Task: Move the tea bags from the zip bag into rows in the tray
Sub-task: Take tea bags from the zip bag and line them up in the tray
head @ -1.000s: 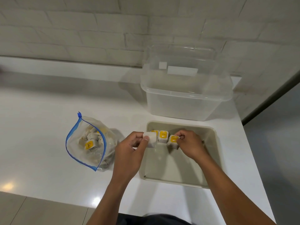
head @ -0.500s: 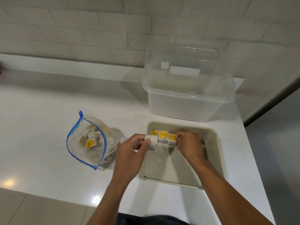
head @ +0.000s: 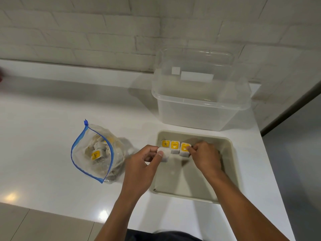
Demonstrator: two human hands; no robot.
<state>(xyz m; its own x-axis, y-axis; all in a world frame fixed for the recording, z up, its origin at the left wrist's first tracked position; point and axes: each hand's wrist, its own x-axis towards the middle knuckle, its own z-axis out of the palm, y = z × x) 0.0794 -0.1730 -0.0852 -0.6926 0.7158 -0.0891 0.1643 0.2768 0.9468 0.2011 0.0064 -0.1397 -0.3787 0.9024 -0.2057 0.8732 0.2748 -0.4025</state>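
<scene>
Tea bags point(head: 174, 148): press together, tags up, against tray point(head: 232, 164) far wall.
Left hand point(head: 140, 168): pinching end bag.
Right hand point(head: 205, 158): pinching other end.

Right hand point(head: 205, 158) covers the row's end in the tray point(head: 231, 153). Print on tea bags point(head: 174, 147) too small to read. Zip bag point(head: 97, 152) contents uncountable.

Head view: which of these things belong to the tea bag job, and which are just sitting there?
In the job:
zip bag, open, tea bags inside
tray
row of tea bags in the tray
left hand and right hand, both on that row

Just lying about:
clear plastic tub behind the tray
</scene>
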